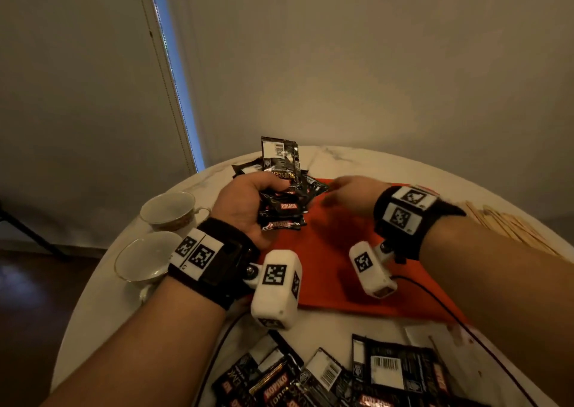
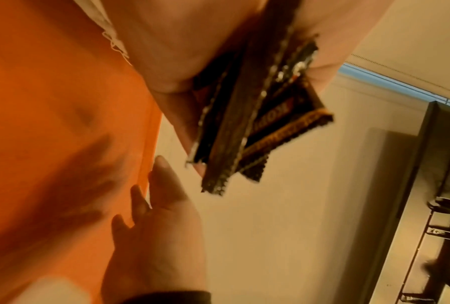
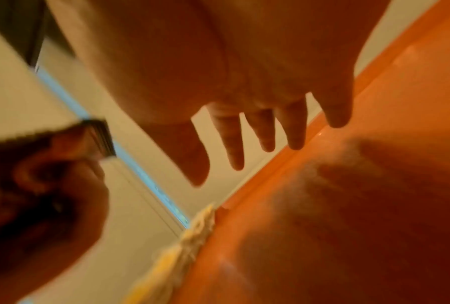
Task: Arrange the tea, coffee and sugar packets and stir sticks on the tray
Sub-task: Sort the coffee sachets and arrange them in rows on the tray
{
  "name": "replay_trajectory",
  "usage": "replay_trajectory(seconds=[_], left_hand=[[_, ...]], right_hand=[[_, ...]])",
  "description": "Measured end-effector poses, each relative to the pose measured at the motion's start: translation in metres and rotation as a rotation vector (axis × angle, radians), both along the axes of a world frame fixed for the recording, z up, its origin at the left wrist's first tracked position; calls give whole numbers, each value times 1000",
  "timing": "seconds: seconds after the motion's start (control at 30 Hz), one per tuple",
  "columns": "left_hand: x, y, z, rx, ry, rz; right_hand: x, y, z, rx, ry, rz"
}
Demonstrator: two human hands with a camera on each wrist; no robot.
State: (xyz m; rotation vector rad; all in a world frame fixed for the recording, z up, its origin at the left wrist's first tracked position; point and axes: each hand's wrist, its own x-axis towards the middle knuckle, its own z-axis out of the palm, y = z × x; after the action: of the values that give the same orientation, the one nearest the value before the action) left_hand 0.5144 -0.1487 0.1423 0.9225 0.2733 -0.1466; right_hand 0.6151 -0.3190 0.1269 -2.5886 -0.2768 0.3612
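Packets [image 1: 281, 189] of coffee, black with red lettering, were bunched in the left hand [image 1: 245, 207], whose fingers and thumb curled round the stack and held it above the far left corner of the orange tray [image 1: 348, 270]. One packet stood up taller than the rest at the back of the bundle. The left wrist view showed the same stack [image 2: 247, 123] edge on, clamped between palm and fingers, its crimped ends fanned out.

The right hand [image 1: 351, 195] hung over the far part of the tray, just beside the bundle, blurred. The right wrist view showed its fingers [image 3: 234, 139] spread and straight, holding nothing, above the tray's far rim [image 3: 322, 131].

The tray lay flat on a round white marble table [image 1: 130, 329]. A second heap of black packets [image 1: 341, 375] lay on the table at the near edge, in front of the tray. Pale wooden stir sticks [image 1: 509, 223] lay in a loose row on the table to the right of the tray, behind the right forearm. Two white teacups [image 1: 167, 209] sat on the table to the left, well apart from the tray.
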Motion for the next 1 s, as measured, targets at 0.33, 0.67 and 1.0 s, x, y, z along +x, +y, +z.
replay_trajectory(seconds=[0.33, 0.67, 1.0], left_hand=[[-8, -1, 4, 46, 20, 4], [-9, -14, -9, 182, 24, 10], [7, -18, -24, 251, -172, -8]], right_hand=[[-33, 6, -1, -111, 251, 71], [-28, -13, 8, 744, 79, -202], [-41, 18, 8, 1289, 226, -2]])
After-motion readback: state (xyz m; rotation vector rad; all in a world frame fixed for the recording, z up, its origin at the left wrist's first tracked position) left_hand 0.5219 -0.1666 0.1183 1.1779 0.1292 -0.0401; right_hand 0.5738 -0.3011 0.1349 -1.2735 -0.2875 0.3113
